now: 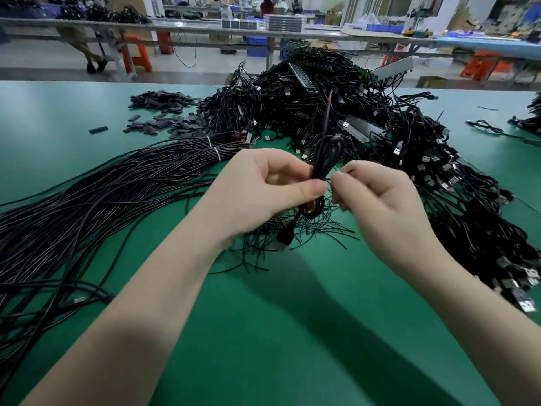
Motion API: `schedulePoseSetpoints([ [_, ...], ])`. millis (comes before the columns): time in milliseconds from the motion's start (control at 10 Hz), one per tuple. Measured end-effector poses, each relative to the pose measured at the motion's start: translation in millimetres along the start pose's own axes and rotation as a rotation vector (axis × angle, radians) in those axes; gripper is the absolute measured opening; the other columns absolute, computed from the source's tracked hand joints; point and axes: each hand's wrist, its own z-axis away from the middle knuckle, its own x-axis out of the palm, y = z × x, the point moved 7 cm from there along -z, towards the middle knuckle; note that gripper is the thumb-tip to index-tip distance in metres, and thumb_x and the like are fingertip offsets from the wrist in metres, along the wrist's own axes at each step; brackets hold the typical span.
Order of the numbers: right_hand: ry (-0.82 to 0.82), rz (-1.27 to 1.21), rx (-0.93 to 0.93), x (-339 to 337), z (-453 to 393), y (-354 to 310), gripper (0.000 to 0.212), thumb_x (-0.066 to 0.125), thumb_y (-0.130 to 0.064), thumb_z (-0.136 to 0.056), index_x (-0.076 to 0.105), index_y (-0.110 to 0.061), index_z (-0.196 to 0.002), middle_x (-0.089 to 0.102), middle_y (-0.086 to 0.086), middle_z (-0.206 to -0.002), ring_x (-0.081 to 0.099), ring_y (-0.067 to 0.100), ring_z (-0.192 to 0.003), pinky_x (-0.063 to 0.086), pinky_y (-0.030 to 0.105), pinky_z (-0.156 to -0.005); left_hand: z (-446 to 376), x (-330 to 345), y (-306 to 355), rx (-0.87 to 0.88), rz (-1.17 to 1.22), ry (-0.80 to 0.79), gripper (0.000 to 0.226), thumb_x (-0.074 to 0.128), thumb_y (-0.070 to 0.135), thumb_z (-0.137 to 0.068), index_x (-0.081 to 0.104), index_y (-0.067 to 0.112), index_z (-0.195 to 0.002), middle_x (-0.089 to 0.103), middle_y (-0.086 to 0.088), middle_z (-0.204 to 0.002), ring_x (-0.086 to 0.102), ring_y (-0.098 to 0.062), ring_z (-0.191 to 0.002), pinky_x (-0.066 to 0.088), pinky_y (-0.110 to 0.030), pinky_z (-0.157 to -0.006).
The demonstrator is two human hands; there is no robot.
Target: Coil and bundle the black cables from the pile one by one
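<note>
My left hand [263, 186] pinches a coiled black cable [326, 155] at its middle, held upright above the green table [278, 317]. The coil's plug end [285, 238] hangs down below my hand and a loose tail sticks up behind. My right hand [380, 197] pinches a thin black tie wire [329, 179] right at the coil's waist. A long bundle of loose black cables [87, 200] lies at the left. A big heap of coiled cables with USB plugs [366, 127] fills the back and right.
Loose thin tie wires [292, 230] are scattered under my hands. A pile of short dark sleeve pieces [164, 112] lies at the back left. More cable lies at the far right edge [527, 121]. Benches, orange stools and people are beyond the table.
</note>
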Motion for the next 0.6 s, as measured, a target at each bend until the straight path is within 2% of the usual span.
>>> schedulePoseSetpoints([
  [100, -0.324, -0.989, 0.731, 31.5, 13.3, 23.9, 0.024, 0.053, -0.019, -0.073, 0.050, -0.018, -0.050, 0.035, -0.006, -0.046, 0.022, 0.005, -0.038, 0.018, 0.019, -0.040, 5.1, 5.1, 23.2, 0.333, -0.262, 0.079, 0.020, 0.081, 0.012, -0.075, 0.072, 0.027, -0.084, 0.073, 0.009, -0.080, 0.068, -0.003, -0.077, 0.054, -0.019, -0.074],
  [200, -0.205, -0.736, 0.675, 16.5, 17.9, 37.5, 0.034, 0.052, -0.028, -0.092, 0.063, -0.020, -0.061, 0.054, -0.003, -0.054, 0.041, 0.007, -0.040, 0.032, 0.017, -0.041, 7.7, 0.4, 23.0, 0.348, -0.357, 0.217, 0.022, 0.081, 0.016, -0.076, 0.074, 0.031, -0.090, 0.072, 0.016, -0.082, 0.067, 0.000, -0.077, 0.051, -0.014, -0.072],
  [300, 0.087, -0.238, 0.262, 0.6, 20.5, 20.3, 0.032, 0.049, -0.042, -0.098, 0.072, -0.025, -0.085, 0.073, 0.002, -0.083, 0.066, 0.020, -0.068, 0.053, 0.036, -0.063, 10.6, 5.0, 15.1, 0.253, -0.435, 0.343, 0.016, 0.079, 0.017, -0.077, 0.078, 0.024, -0.090, 0.073, 0.016, -0.081, 0.066, -0.002, -0.076, 0.051, -0.016, -0.072],
  [400, 0.187, -0.320, 0.195, 3.8, 28.9, 22.9, 0.022, 0.058, -0.031, -0.096, 0.072, -0.020, -0.083, 0.070, -0.003, -0.075, 0.062, 0.013, -0.069, 0.053, 0.042, -0.068, 13.8, 41.6, 16.3, 0.327, -0.585, 0.158, 0.018, 0.072, 0.011, -0.079, 0.077, 0.018, -0.095, 0.073, 0.006, -0.091, 0.062, -0.008, -0.090, 0.048, -0.024, -0.085],
  [500, 0.331, -0.248, 0.212, -33.3, 25.7, 35.4, 0.022, 0.059, -0.028, -0.095, 0.067, -0.013, -0.082, 0.067, -0.005, -0.069, 0.063, 0.014, -0.059, 0.053, 0.033, -0.054, 19.9, 62.5, 9.6, 0.248, -0.511, -0.037, 0.047, 0.072, 0.023, -0.085, 0.062, 0.019, -0.131, 0.061, 0.008, -0.128, 0.048, -0.002, -0.119, 0.034, -0.012, -0.103],
  [600, 0.384, 0.550, 0.120, -104.0, 17.1, 47.0, 0.026, 0.059, -0.036, -0.094, 0.069, -0.015, -0.085, 0.064, -0.001, -0.068, 0.060, 0.029, -0.064, 0.044, 0.036, -0.056, 28.2, 52.8, 7.7, 0.212, -0.562, 0.010, 0.048, 0.067, 0.034, -0.089, 0.057, 0.027, -0.135, 0.055, 0.016, -0.130, 0.041, 0.007, -0.123, 0.023, -0.002, -0.103],
])
